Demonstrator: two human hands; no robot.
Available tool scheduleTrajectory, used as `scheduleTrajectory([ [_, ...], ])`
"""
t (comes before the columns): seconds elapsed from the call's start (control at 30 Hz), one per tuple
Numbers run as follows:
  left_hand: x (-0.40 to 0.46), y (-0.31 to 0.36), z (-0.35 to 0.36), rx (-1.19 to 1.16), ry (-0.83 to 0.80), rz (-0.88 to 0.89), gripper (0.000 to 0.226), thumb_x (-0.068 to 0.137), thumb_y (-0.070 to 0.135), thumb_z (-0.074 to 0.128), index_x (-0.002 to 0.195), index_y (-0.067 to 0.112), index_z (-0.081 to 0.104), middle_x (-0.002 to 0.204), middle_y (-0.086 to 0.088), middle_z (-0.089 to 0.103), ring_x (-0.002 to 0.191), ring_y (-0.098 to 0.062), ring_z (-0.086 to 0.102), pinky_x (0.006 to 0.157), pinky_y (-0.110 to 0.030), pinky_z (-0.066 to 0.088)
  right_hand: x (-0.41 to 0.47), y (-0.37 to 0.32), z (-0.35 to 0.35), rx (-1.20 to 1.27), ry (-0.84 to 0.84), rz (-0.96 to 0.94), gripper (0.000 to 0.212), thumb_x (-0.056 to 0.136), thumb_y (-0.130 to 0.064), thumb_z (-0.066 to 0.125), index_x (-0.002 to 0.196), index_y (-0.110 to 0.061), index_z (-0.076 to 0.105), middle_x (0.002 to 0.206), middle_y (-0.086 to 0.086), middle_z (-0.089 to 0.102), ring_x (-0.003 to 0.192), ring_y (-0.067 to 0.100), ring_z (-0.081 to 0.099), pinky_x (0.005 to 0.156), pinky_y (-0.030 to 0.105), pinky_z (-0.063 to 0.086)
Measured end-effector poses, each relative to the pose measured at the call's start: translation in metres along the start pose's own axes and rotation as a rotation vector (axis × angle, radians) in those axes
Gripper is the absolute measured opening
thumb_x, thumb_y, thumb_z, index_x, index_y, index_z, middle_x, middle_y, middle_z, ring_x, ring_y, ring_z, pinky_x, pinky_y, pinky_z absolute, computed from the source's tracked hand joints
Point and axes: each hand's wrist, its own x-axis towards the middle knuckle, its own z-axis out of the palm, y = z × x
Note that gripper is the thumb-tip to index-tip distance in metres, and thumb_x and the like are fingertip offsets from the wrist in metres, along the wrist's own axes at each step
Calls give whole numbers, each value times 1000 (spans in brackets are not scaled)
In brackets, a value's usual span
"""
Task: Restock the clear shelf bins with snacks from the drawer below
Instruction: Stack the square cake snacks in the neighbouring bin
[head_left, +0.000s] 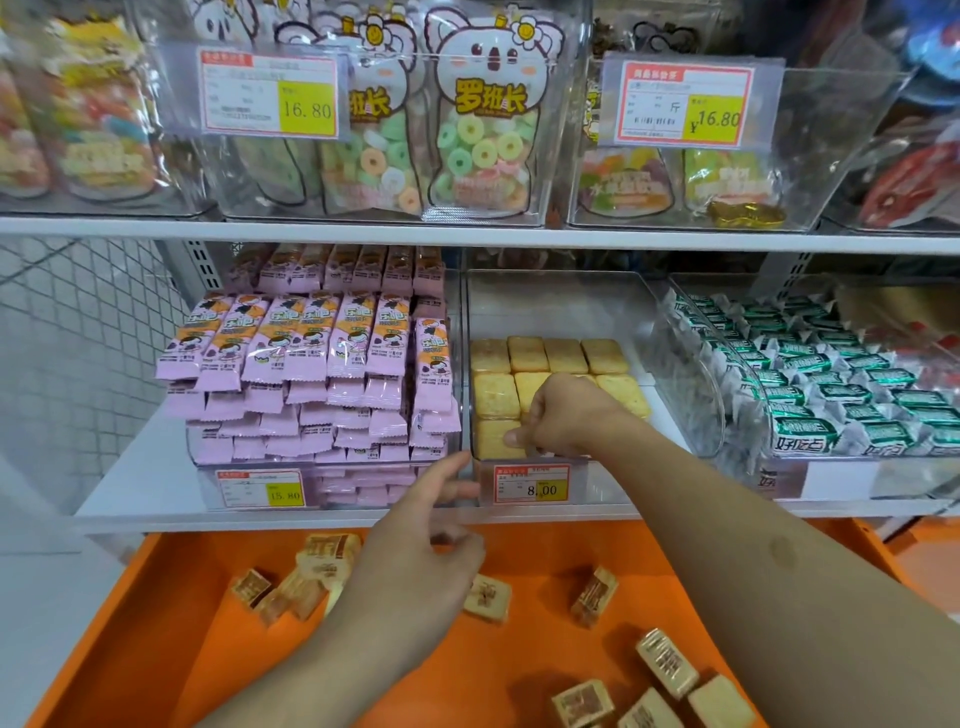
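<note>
White shelving (363, 517) carries clear bins above an open orange drawer (519, 649) strewn with wrapped square biscuits (667, 662). Inside the middle bin (613, 486), the right hand (566, 415) pinches a yellow biscuit packet (493, 439) in the front row. Over the drawer, the left hand (415, 561) hovers with fingers loosely curled, holding nothing.

Price tags (532, 484) 8.00, 15.80 (261, 489), 16.80 (270, 94), candy bag (480, 119) 罗班长

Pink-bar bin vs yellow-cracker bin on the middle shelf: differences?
The pink-bar bin is heaped high with long pink wrappers; the yellow-cracker bin holds one low layer of square yellow crackers. Only the cracker bin has the right hand inside. Both are clear, with red-and-yellow price tags.
</note>
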Motion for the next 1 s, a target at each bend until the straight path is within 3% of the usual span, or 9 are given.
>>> scheduleTrajectory([
  [0.2, 4, -7, -4, -35, -7, 15, 68, 96, 12, 66, 146, 52, 43, 122, 32, 60, 99, 7, 64, 70, -36, 63, -11, 3, -10, -35, 23, 1, 53, 78, -61, 83, 80, -10, 74, 73, 5, 74, 73, 22, 72, 75, 42, 63],
  [0.3, 2, -12, -10, -55, -10, 19, 66, 95, 10, 66, 143, 52, 48, 124, 26, 62, 99, -3, 69, 71, -45, 63, -25, 5, -29, 0, 46, -51, 46, 83, -59, 80, 83, -14, 73, 65, 2, 75, 69, 20, 75, 73, 42, 64],
  [0.4, -7, -16, -16, -64, -13, 12, 61, 95, 10, 68, 139, 48, 52, 123, 25, 64, 99, -5, 69, 76, -41, 64, -53, 2, -49, 138, 23, -133, 36, 87, -47, 81, 89, -12, 71, 73, 3, 77, 73, 23, 76, 67, 40, 64],
  [0.5, -19, -27, -23, -49, -41, -11, 52, 93, 9, 71, 131, 43, 57, 122, 18, 67, 100, -8, 69, 76, -31, 64, -95, -1, -65, 214, -193, -300, 18, 89, -25, 82, 96, -12, 73, 80, 2, 75, 77, 19, 74, 65, 35, 61],
  [0.6, -28, -47, -24, -28, -79, -74, 45, 92, 14, 74, 122, 43, 59, 116, 18, 67, 98, -9, 68, 74, -37, 65, -129, 5, -57, 198, -423, -367, 17, 92, -9, 78, 107, -15, 73, 94, 6, 78, 88, 22, 76, 68, 35, 61],
  [0.7, -30, -74, -17, 53, -139, -103, 42, 90, 12, 74, 121, 35, 58, 114, 13, 67, 95, -7, 67, 74, -33, 62, -143, 22, -16, 145, -506, -316, 25, 90, -8, 80, 113, -16, 72, 92, 1, 79, 85, 19, 76, 68, 36, 62],
  [0.83, -25, -122, -8, 219, -253, -160, 48, 86, 21, 78, 124, 40, 57, 119, 14, 63, 93, -8, 69, 79, -37, 61, -140, 65, 61, 14, -584, -166, 30, 88, -24, 84, 115, -26, 71, 103, -8, 75, 87, 15, 74, 75, 34, 62],
  [1.0, -5, -175, 11, 322, -309, -236, 61, 81, 29, 81, 135, 37, 55, 135, 9, 57, 106, -9, 64, 90, -36, 59, -122, 125, 138, 48, -627, 19, 40, 83, -24, 87, 116, -39, 71, 121, -10, 67, 108, 14, 68, 95, 39, 58],
])
